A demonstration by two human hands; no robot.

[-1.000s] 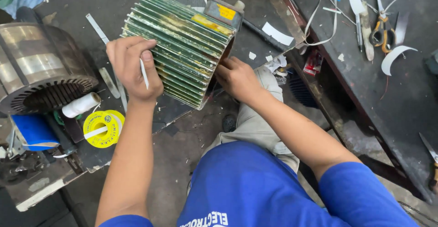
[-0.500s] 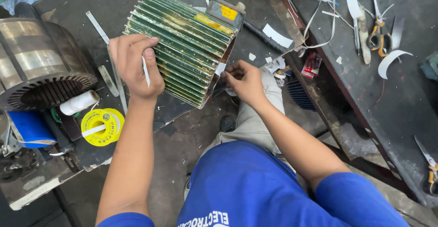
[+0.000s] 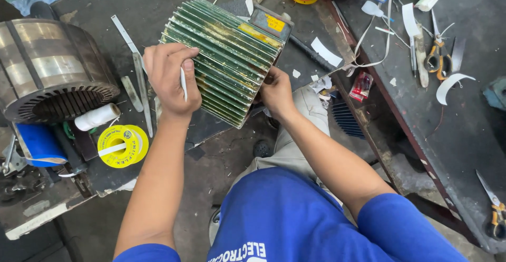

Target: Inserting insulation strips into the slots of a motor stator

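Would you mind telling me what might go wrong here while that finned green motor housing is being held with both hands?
1. The green finned motor housing lies tilted near the bench edge, steadied by the left hand and the right hand; a slip might let it roll toward the person's lap.
2. The left hand also pinches a thin white strip, which probably weakens its grip on the housing.
3. The right hand's fingers press against the ribbed end, where edges may nick skin.

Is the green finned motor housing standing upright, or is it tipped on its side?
On its side: the green finned housing shows its ribs running lengthwise, the left hand on top, the right hand at its end.
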